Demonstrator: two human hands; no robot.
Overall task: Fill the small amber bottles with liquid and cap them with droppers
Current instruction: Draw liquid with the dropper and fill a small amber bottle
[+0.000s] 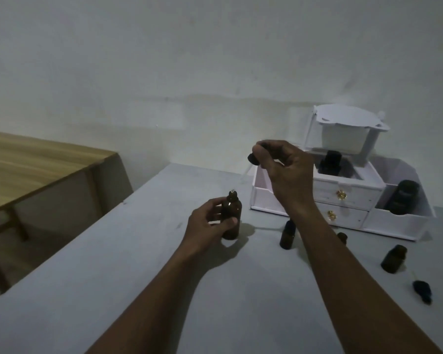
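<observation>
Dim light. Far left: wooden table (pixel 36 162), next to the grey bench (pixel 138 277). Left hand (pixel 207 226) has fingers and thumb curled round the larger amber bottle (pixel 232 213), which stands upright on the bench with its mouth open. Up and to the right, right hand (pixel 284 169) pinches a dropper (pixel 253 159) by its black cap; glass tip slants down-left, apart from the bottle mouth. Small amber bottle (pixel 288 235) stands just beside the right forearm. White organiser (pixel 343 198) behind, dark bottles in its compartments. Further right: second small bottle (pixel 394 259), upright; loose dropper (pixel 423 291) lying flat near it
</observation>
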